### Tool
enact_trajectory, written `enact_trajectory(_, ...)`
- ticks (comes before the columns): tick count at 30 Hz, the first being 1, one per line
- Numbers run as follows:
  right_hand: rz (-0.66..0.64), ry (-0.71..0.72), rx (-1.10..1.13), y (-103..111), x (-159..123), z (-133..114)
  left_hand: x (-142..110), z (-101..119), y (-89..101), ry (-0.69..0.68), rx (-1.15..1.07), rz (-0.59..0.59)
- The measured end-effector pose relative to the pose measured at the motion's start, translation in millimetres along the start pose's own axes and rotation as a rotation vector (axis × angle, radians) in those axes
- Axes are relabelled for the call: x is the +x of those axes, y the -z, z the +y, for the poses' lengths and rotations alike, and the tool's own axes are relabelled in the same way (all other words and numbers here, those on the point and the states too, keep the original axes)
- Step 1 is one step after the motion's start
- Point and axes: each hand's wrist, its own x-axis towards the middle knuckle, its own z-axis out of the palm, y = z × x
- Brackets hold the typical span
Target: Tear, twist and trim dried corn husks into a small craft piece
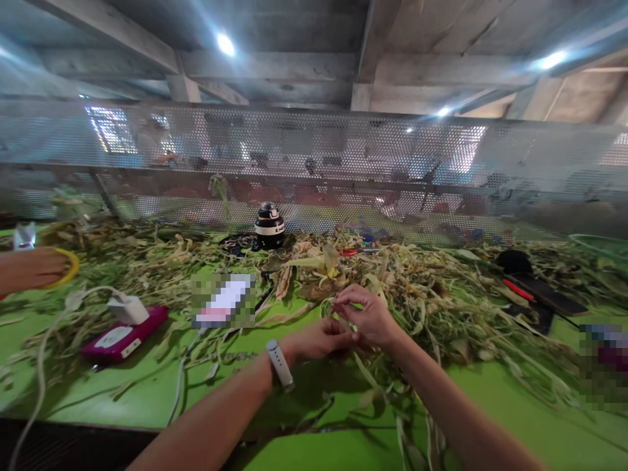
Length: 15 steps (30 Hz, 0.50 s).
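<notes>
Over the green tabletop (314, 392), my two hands meet near the middle of the head view. My left hand (321, 337), with a pale watch on its wrist, is closed with thumb and fingers pinched. My right hand (366, 314) is pinched just above and beside it. Between them is a thin pale-green plant strip (328, 303), looped at the fingertips; its ends are partly hidden. Below the hands, long strips (373, 383) hang toward the table edge. A heap of dry plant strips and leaves (417, 288), husk-like, lies right behind.
A magenta power box (122, 335) with a white plug (128, 307) stands left, near a phone (226, 301) on a cable. Behind are a black jar-shaped object (269, 227) and a perforated metal screen (304, 150). Another person's hand (34, 269) is far left; a black strap-like item (549, 294) lies right.
</notes>
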Motion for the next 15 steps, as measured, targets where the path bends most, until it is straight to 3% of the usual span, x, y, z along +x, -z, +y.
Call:
enact_trajectory(3, 0.007, -0.003, -0.009, -1, 1, 0, 0, 1, -4.6, 0.005, -0.027, -0.030)
enact_trajectory(5, 0.031, 0.010, -0.047, 2, 3, -4, 2, -1, -6.7, -0.001, -0.122, 0.020)
enact_trajectory(11, 0.417, 0.146, -0.378, 22, -1, -34, 8, -3, -0.7, -0.143, -0.680, 0.292)
enact_trajectory(13, 0.349, 0.115, -0.399, 21, -5, -40, 9, -2, 3.0, -0.221, -0.777, 0.352)
enact_trajectory(15, 0.163, 0.034, -0.418, 14, -8, -40, 10, -2, 5.0, -0.303, -0.815, 0.408)
